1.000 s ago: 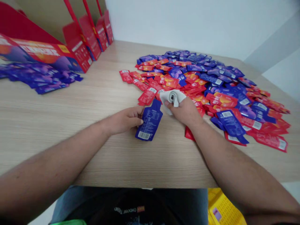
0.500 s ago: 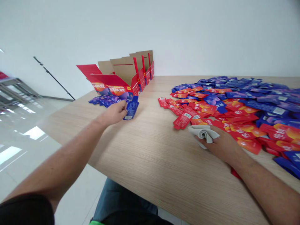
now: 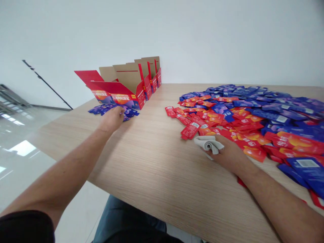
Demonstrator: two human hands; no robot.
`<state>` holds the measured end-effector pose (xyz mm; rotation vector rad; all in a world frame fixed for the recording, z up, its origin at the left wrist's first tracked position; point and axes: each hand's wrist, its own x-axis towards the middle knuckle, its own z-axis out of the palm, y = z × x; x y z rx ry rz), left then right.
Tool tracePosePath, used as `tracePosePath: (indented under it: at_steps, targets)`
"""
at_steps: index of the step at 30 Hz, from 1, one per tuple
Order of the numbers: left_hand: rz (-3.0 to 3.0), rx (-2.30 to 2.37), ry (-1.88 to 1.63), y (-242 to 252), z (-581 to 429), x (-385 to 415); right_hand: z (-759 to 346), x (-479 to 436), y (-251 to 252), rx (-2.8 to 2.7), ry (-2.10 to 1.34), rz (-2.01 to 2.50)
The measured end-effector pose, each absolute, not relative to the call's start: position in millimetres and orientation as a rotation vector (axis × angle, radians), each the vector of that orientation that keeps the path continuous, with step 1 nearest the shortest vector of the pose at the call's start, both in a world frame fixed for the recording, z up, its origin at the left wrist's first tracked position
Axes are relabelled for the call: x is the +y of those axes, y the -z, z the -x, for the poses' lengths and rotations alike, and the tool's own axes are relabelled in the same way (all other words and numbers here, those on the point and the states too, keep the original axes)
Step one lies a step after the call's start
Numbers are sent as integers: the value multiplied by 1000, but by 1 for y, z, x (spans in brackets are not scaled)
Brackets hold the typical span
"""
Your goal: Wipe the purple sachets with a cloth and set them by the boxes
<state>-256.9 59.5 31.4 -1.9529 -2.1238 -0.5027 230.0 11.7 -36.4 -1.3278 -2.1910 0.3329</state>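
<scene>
My left hand (image 3: 113, 118) is closed at the near edge of a small pile of blue pouches (image 3: 130, 113), in front of the open red cartons. Whether its fingers still pinch a pouch is hidden. My right hand (image 3: 225, 152) grips a folded pale grey cloth (image 3: 209, 145), rolled at its end, low over the table. Beside that hand lie red pouches (image 3: 191, 130) with white barcodes, at the left edge of a large spread heap.
Red printed cartons (image 3: 124, 98) with raised flaps stand in a row at the back left. Blue pouches (image 3: 270, 101) fill the heap's far side. The wooden table (image 3: 152, 162) meets a white wall behind. A dark pole (image 3: 48, 84) leans at the left.
My left hand has moved left to the small pile; the blue pouch it held no longer hangs from its fingers. My right hand keeps the cloth. The view has shifted slightly.
</scene>
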Motion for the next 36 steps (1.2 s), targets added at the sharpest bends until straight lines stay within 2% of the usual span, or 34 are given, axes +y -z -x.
tracePosePath:
  at_steps: [5,10,18,23,31,36]
  targets:
    - [2298,-2036,541,-11,179,36,-217,3,29,-2275,-381,1335]
    - [2603,-1902,556,-15,96,25,-205,-7,20,-2465,-501,1216]
    - [2820,-1716,705,-15,7,50,-197,-15,15,-2586,-682,1119]
    - [2880,-1567,538,-22,-42,85,-196,-13,14,-2590,-684,1146]
    - [2716,-1059,183,-35,-122,167,-193,-9,14,-2639,-675,1185]
    - [2653,-907,83,-32,-158,202,-192,-6,21,-2620,-667,1131]
